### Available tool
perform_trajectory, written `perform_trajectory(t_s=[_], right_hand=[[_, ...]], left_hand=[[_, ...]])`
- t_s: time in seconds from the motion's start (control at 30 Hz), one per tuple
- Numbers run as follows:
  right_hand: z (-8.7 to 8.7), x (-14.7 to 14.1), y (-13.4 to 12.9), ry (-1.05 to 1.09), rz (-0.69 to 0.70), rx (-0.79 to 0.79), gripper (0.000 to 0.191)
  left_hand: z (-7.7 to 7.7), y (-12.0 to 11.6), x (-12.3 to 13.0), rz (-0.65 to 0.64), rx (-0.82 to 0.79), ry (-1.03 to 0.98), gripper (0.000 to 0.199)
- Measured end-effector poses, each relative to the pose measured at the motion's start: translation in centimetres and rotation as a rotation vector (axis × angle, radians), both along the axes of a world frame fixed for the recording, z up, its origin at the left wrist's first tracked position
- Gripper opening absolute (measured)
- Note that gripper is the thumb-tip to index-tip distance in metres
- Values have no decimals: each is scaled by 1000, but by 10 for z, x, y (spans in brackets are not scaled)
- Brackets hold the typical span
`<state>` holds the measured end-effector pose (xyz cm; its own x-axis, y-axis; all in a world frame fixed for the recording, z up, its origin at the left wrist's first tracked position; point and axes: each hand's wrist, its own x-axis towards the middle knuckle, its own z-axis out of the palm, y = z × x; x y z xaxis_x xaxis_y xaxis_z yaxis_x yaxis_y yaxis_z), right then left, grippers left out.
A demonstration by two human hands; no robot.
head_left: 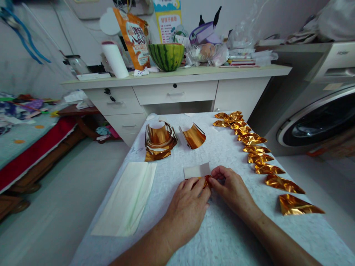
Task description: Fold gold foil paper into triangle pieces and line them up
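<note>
Sheet (197, 170) just below frame centre, I'd press evenly with left hand (190, 207), fingers flat and unclenched, and crease slowly where right hand (231, 184) pinches its edge

Illumination moderate, cool and diffuse. Bright glare noted on the gold foil pieces (298, 207). Soft shadow on the tablecloth (222, 240) below the right hand (233, 184). Side of the washing machine (302, 92) dark. Wide-angle stretching evident at both edges; blue strap (32, 45), upper left, rendered soft
</note>
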<state>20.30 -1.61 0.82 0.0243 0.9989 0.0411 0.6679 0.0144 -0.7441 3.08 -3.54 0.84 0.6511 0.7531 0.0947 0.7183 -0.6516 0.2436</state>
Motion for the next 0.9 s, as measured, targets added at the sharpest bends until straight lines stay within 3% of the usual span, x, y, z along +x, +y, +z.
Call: perform_trajectory(t_s=[0.5, 0.9], right_hand=[[0, -2, -2, -54, 51, 68, 10], [-3, 2, 3, -167, 8, 79, 9]], left_hand=[[0, -1, -1, -5, 16, 11, 38], [3, -1, 1, 1, 3, 0, 41]])
